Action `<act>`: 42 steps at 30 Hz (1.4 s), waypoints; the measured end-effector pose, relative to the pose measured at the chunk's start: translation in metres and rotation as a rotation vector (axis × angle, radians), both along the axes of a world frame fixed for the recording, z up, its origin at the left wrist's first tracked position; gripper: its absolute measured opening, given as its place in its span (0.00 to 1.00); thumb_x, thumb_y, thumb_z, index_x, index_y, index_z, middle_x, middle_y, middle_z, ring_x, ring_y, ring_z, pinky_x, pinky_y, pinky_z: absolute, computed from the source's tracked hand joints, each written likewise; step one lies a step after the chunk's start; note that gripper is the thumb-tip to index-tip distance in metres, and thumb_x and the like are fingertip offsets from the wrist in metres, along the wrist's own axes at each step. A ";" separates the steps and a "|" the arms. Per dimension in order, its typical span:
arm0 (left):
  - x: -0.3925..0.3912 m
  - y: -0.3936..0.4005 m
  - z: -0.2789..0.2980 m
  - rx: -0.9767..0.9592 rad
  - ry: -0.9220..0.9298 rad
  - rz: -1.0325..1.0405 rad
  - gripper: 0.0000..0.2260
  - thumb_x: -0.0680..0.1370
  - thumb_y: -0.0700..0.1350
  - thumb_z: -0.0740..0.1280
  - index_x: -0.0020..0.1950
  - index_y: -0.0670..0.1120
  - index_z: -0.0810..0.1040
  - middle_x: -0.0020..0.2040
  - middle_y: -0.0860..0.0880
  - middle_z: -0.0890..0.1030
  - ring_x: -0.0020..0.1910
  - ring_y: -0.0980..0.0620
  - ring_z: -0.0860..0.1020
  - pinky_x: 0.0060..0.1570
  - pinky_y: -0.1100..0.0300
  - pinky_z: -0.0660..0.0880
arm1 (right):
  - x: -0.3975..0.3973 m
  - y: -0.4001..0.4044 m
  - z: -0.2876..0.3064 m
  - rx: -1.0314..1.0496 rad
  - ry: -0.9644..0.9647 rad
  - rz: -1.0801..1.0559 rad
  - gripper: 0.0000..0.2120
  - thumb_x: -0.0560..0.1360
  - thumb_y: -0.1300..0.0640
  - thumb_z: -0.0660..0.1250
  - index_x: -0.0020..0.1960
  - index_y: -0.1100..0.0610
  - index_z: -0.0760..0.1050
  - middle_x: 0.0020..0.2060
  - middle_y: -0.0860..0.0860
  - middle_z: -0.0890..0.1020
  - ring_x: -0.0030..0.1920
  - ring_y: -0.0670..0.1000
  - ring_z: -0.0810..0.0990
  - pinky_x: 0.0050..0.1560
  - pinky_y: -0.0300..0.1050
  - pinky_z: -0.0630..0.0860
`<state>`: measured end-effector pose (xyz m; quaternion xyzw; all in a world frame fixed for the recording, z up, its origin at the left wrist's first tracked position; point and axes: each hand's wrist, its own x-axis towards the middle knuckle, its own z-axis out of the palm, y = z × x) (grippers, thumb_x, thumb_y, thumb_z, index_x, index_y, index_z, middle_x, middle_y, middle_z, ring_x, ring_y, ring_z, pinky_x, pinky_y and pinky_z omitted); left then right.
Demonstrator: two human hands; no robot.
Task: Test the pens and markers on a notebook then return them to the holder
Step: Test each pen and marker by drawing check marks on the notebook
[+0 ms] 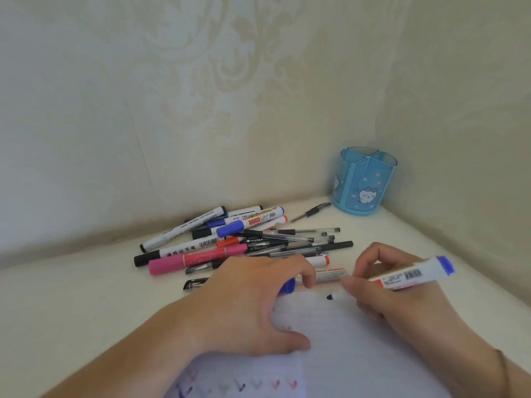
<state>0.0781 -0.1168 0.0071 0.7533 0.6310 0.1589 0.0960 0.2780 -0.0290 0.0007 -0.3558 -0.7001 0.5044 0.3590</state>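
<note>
The blue marker is gripped by the right hand, fingers and thumb curled round its front part. Its long axis runs from about 8 o'clock, where the uncovered blue tip points down, to about 2 o'clock, where the blue rear end rises above the knuckles. The tip is seen just above the notebook, or perhaps touching it; contact cannot be told for sure. No fresh mark is visible under the tip.

The left hand is laid on the page at about 9 o'clock from the tip. Its thumb presses the paper, and its curled fingers hold a blue cap, which is judged to belong to this marker. A row of coloured test strokes is seen on the lower edge of the page, at 6 o'clock.

The pile of pens and markers lies on the tabletop at 12 o'clock from the left hand, most of them pointing from 8 to 2 o'clock. The blue holder stands upright at about 1 o'clock, in the corner, well apart from both hands, and no pens are seen in it. One dark pen lies just beside its base.

The right hand is the nearer to the holder, so the return is probably to be done by it, after the stroke is made and the cap is put back.
</note>
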 end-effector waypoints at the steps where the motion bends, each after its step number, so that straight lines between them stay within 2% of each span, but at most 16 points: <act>1: 0.000 0.000 -0.001 0.000 -0.005 -0.018 0.25 0.66 0.65 0.72 0.56 0.66 0.62 0.44 0.63 0.71 0.46 0.68 0.69 0.41 0.71 0.64 | -0.001 -0.001 -0.001 0.037 -0.039 0.008 0.11 0.66 0.59 0.78 0.33 0.56 0.75 0.21 0.50 0.74 0.23 0.47 0.66 0.24 0.36 0.62; 4: -0.001 0.002 -0.003 -0.010 -0.028 -0.043 0.26 0.66 0.63 0.72 0.58 0.66 0.61 0.48 0.62 0.72 0.50 0.67 0.69 0.47 0.70 0.66 | -0.004 -0.003 -0.003 0.119 -0.112 -0.003 0.13 0.67 0.61 0.76 0.30 0.58 0.74 0.21 0.47 0.73 0.22 0.42 0.65 0.24 0.32 0.61; 7: -0.002 0.002 -0.003 -0.003 -0.050 -0.049 0.28 0.66 0.63 0.72 0.59 0.66 0.61 0.52 0.61 0.73 0.51 0.64 0.71 0.52 0.63 0.71 | -0.007 -0.002 -0.007 0.136 -0.142 0.001 0.15 0.67 0.61 0.76 0.28 0.56 0.72 0.20 0.46 0.71 0.22 0.42 0.64 0.24 0.30 0.60; 10: 0.000 0.003 -0.004 0.012 -0.060 -0.069 0.27 0.66 0.61 0.73 0.58 0.65 0.61 0.52 0.61 0.73 0.52 0.61 0.71 0.53 0.60 0.71 | -0.008 -0.002 -0.009 0.157 -0.178 0.026 0.14 0.67 0.60 0.76 0.29 0.55 0.73 0.21 0.46 0.73 0.23 0.42 0.65 0.24 0.32 0.61; 15: -0.002 0.003 -0.005 -0.017 -0.135 -0.095 0.27 0.68 0.58 0.75 0.58 0.65 0.63 0.54 0.63 0.70 0.56 0.62 0.70 0.55 0.66 0.69 | -0.008 -0.001 -0.007 0.143 -0.211 0.031 0.14 0.66 0.61 0.76 0.29 0.57 0.72 0.23 0.50 0.74 0.24 0.45 0.66 0.24 0.35 0.61; 18: -0.004 0.003 -0.007 -0.046 -0.181 -0.101 0.26 0.68 0.56 0.75 0.58 0.65 0.63 0.54 0.64 0.68 0.57 0.63 0.69 0.53 0.73 0.66 | -0.008 -0.001 -0.006 0.132 -0.223 0.013 0.14 0.66 0.61 0.75 0.28 0.58 0.71 0.22 0.48 0.72 0.24 0.46 0.65 0.23 0.35 0.61; 21: -0.004 0.003 -0.008 -0.071 -0.227 -0.097 0.25 0.69 0.55 0.75 0.57 0.66 0.63 0.53 0.65 0.68 0.56 0.63 0.69 0.52 0.73 0.67 | -0.009 0.001 -0.008 0.154 -0.210 -0.011 0.15 0.67 0.62 0.74 0.29 0.59 0.70 0.21 0.46 0.71 0.23 0.44 0.65 0.24 0.33 0.61; 24: -0.005 0.004 -0.012 -0.033 -0.301 -0.124 0.15 0.77 0.52 0.65 0.60 0.63 0.64 0.54 0.63 0.70 0.52 0.60 0.72 0.49 0.66 0.69 | -0.007 0.002 -0.007 0.113 -0.117 -0.032 0.15 0.67 0.60 0.77 0.30 0.59 0.72 0.20 0.46 0.71 0.22 0.43 0.64 0.23 0.32 0.60; 26: -0.007 0.007 -0.016 0.055 -0.325 -0.119 0.10 0.82 0.48 0.58 0.63 0.59 0.67 0.55 0.60 0.72 0.52 0.60 0.72 0.50 0.69 0.67 | -0.004 0.002 -0.004 -0.003 0.047 0.011 0.16 0.61 0.51 0.81 0.33 0.57 0.75 0.21 0.50 0.71 0.23 0.48 0.63 0.23 0.36 0.58; 29: -0.008 0.013 -0.022 0.178 -0.295 -0.086 0.11 0.82 0.43 0.60 0.64 0.53 0.71 0.57 0.58 0.74 0.57 0.64 0.71 0.56 0.75 0.63 | 0.000 0.003 0.000 -0.097 0.223 0.126 0.26 0.52 0.39 0.80 0.39 0.57 0.81 0.24 0.56 0.74 0.24 0.52 0.67 0.24 0.37 0.60; 31: -0.007 0.016 -0.023 0.246 -0.326 -0.061 0.14 0.80 0.42 0.63 0.65 0.54 0.71 0.58 0.60 0.75 0.59 0.67 0.71 0.57 0.75 0.64 | 0.002 0.004 0.001 -0.105 0.276 0.170 0.22 0.57 0.43 0.77 0.41 0.60 0.83 0.26 0.59 0.78 0.25 0.55 0.71 0.24 0.39 0.61; 33: -0.007 0.016 -0.023 0.268 -0.419 -0.034 0.18 0.79 0.43 0.65 0.66 0.59 0.69 0.57 0.62 0.77 0.59 0.64 0.74 0.58 0.73 0.68 | 0.003 0.004 0.000 -0.107 0.302 0.164 0.12 0.63 0.52 0.68 0.40 0.60 0.83 0.27 0.61 0.79 0.24 0.57 0.72 0.26 0.41 0.60; 35: -0.007 0.016 -0.023 0.255 -0.508 -0.033 0.22 0.78 0.42 0.67 0.67 0.63 0.67 0.55 0.62 0.77 0.58 0.61 0.76 0.56 0.72 0.70 | 0.002 0.004 0.000 -0.124 0.325 0.139 0.09 0.64 0.57 0.64 0.37 0.58 0.82 0.26 0.62 0.79 0.23 0.57 0.71 0.27 0.42 0.59; 39: -0.006 0.015 -0.022 0.283 -0.562 -0.032 0.25 0.78 0.42 0.67 0.69 0.63 0.65 0.53 0.59 0.80 0.53 0.58 0.78 0.52 0.71 0.70 | 0.003 0.004 0.001 -0.164 0.381 0.079 0.09 0.66 0.60 0.60 0.34 0.58 0.79 0.23 0.61 0.76 0.22 0.56 0.69 0.31 0.47 0.57; 42: -0.004 0.014 -0.018 0.295 -0.578 -0.059 0.25 0.78 0.40 0.68 0.69 0.62 0.66 0.54 0.60 0.80 0.54 0.58 0.79 0.53 0.70 0.71 | 0.004 0.004 0.000 -0.129 0.333 0.082 0.09 0.66 0.59 0.61 0.35 0.57 0.80 0.26 0.62 0.79 0.22 0.57 0.71 0.29 0.44 0.58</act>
